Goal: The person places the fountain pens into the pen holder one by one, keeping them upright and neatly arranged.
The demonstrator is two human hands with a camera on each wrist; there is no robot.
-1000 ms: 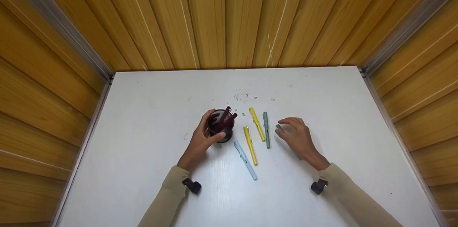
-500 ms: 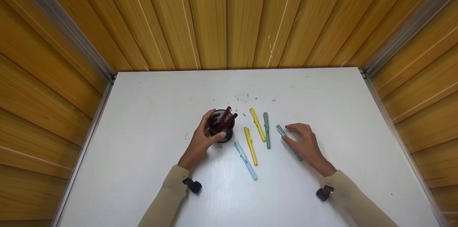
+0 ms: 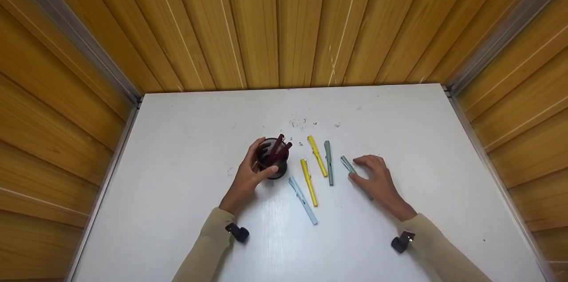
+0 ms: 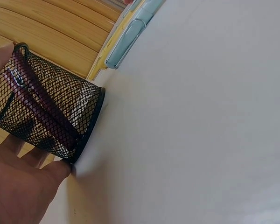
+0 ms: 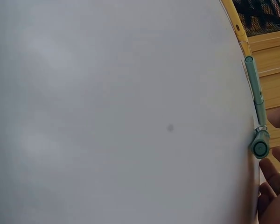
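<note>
My left hand (image 3: 248,175) grips a black mesh pen holder (image 4: 51,100), fingers round its far side and thumb at the near side. Two dark red pens (image 3: 276,151) lean inside the holder. My right hand (image 3: 377,180) hovers round a green pen (image 3: 347,163) on the table, its thumb and index finger spread apart. Part of that pen is hidden under the hand. Left of it lies another green pen (image 3: 329,164), then two yellow pens (image 3: 317,156) and a light blue pen (image 3: 303,201), roughly side by side.
The white table (image 3: 199,122) carries a few dark smudges (image 3: 298,123) behind the pens. Wood-patterned panels (image 3: 262,24) rise at its back and both sides.
My right hand has lowered the green pen onto the table, drawn back slightly to the right and loosened its pinch. The left hand keeps its grip on the pen holder.
</note>
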